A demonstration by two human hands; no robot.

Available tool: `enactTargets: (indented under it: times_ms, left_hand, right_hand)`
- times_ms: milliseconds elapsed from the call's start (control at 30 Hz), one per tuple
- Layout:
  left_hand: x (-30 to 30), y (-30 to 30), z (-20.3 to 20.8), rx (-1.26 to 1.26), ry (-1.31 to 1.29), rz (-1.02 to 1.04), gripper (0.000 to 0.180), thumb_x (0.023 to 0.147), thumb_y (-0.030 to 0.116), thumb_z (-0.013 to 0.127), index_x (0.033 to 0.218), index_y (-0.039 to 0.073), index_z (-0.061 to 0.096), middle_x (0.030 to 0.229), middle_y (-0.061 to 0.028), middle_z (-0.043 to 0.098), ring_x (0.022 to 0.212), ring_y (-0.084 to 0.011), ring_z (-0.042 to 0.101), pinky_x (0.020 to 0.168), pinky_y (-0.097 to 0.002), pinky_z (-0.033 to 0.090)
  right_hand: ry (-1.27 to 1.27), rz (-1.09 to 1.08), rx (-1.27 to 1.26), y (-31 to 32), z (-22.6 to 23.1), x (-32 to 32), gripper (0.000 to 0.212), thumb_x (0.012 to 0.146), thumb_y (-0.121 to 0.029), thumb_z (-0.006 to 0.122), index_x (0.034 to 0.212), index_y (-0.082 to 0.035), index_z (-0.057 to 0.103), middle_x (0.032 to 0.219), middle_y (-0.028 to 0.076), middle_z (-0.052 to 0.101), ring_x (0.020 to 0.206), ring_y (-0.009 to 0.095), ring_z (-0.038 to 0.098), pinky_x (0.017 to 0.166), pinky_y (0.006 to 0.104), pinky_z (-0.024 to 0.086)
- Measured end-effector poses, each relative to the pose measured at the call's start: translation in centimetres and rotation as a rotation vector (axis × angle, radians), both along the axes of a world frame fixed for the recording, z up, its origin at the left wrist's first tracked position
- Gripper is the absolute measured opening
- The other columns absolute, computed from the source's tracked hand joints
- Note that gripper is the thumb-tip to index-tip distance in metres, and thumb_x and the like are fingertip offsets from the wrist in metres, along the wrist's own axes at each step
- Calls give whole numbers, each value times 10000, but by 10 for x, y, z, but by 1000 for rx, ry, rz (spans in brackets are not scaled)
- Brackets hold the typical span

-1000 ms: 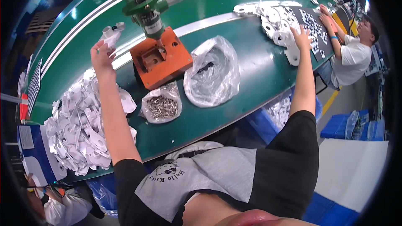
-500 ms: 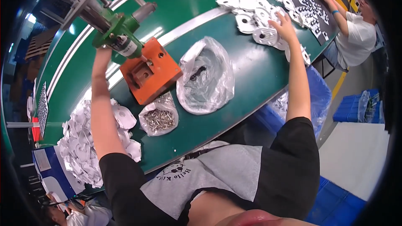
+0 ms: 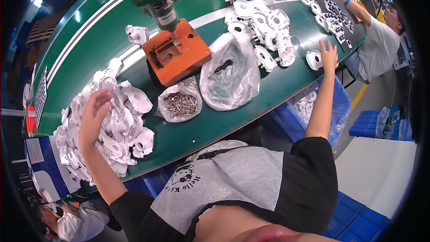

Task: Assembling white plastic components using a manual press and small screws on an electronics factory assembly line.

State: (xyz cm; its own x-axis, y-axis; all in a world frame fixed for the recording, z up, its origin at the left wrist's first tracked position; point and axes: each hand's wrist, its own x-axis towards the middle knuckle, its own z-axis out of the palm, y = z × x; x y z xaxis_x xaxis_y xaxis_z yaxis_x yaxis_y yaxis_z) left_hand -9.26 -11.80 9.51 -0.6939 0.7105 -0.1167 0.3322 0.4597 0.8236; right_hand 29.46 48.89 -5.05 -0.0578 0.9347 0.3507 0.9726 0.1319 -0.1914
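My left hand [image 3: 95, 113] is over the left pile of white plastic housings [image 3: 123, 121], fingers apart and slightly curled, nothing visible in it. On the right, my right hand [image 3: 329, 56] is raised with its fingers spread, beside a single white housing [image 3: 314, 60] at the table's near edge. Between my arms stands an orange fixture block [image 3: 179, 56] with a hollow in its top, under the green press head [image 3: 157, 1]. A white housing [image 3: 137, 34] lies just left of the block. Close by are a small bag of screws [image 3: 180, 105] and a larger clear plastic bag [image 3: 233, 87] holding small dark pieces.
More white housings [image 3: 262, 22] are spread beyond the large bag. A black sheet of small parts [image 3: 336, 18] lies before a co-worker [image 3: 378, 38] at right, whose arm reaches over the table. A lined blue bin [image 3: 336, 103] stands below the edge; a blue-and-white box [image 3: 47, 166] sits at left.
My left hand has come back from beside the press to the left pile. My right hand has drawn away from the right-hand housings toward the near edge. The view has shifted.
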Motion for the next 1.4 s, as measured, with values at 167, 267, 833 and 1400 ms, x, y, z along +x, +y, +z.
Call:
enactTargets:
  times_ms: [167,267,833,1400]
  left_hand:
    - [6,-9,-9,68,-33,14,382,890,138,553,1241,11,472,1133,-125,594,1097,-187,534,956,-307,374]
    - [8,-5,-12,95,-49,30,375,894,135,547,1239,11,471,1126,-129,596,1085,-183,540,951,-303,377]
    - [40,15,-21,225,-254,180,398,883,175,521,1196,-58,437,1090,-215,608,1001,-273,606,921,-365,449]
    - [36,7,-34,325,-387,-17,574,837,327,646,1229,-39,443,1129,-209,599,1066,-290,581,966,-385,415]
  right_hand:
    - [580,518,-221,24,-50,9,471,915,-395,489,1214,-39,568,1085,176,638,1037,302,593,923,329,418]
    - [654,639,-51,-22,-44,-59,439,928,-335,498,1219,-9,541,1303,236,476,1216,322,455,982,359,373]
    - [-364,605,-1,186,22,-269,663,766,-667,536,1324,-313,479,1479,76,303,1337,421,261,978,688,243]
    - [-197,893,-374,123,23,-167,475,787,-485,621,1077,-111,658,979,181,667,896,327,641,818,396,487]
